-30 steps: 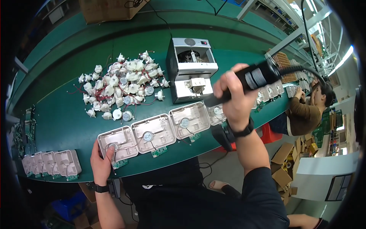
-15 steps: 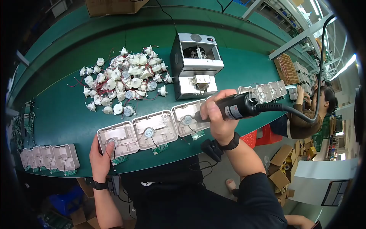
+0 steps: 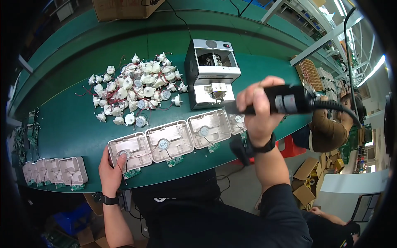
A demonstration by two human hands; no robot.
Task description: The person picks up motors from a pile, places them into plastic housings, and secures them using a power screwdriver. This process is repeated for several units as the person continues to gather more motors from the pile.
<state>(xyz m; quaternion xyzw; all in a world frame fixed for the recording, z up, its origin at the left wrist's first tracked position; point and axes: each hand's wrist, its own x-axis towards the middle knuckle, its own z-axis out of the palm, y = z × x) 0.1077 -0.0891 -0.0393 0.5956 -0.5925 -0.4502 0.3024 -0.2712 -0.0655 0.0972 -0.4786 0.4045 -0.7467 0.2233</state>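
Observation:
My left hand (image 3: 111, 175) grips the left wall of a white plastic housing (image 3: 141, 144), its thumb pressing a round metal-faced disc (image 3: 124, 154) inside. My right hand (image 3: 261, 111) is wrapped round a black electric screwdriver (image 3: 289, 99), slightly blurred, its nose pointing left in front of a screw feeder (image 3: 202, 93). To the right of the held housing, a second housing (image 3: 180, 129) and a third housing (image 3: 218, 119) stand in a row, each with a disc inside and a green circuit board (image 3: 175, 161) hanging out on a wire. Another housing is partly hidden behind my right hand.
A heap of white discs with red wires (image 3: 136, 84) lies at the back left of the green table (image 3: 74, 128). More housings (image 3: 71, 170) line up at the left edge. A co-worker (image 3: 331, 124) sits at the right, near a red stool (image 3: 292, 146). A cable trails from the screwdriver.
My right hand has lifted the screwdriver away from the third housing, up and to the right. My left hand stays on the leftmost housing in the row.

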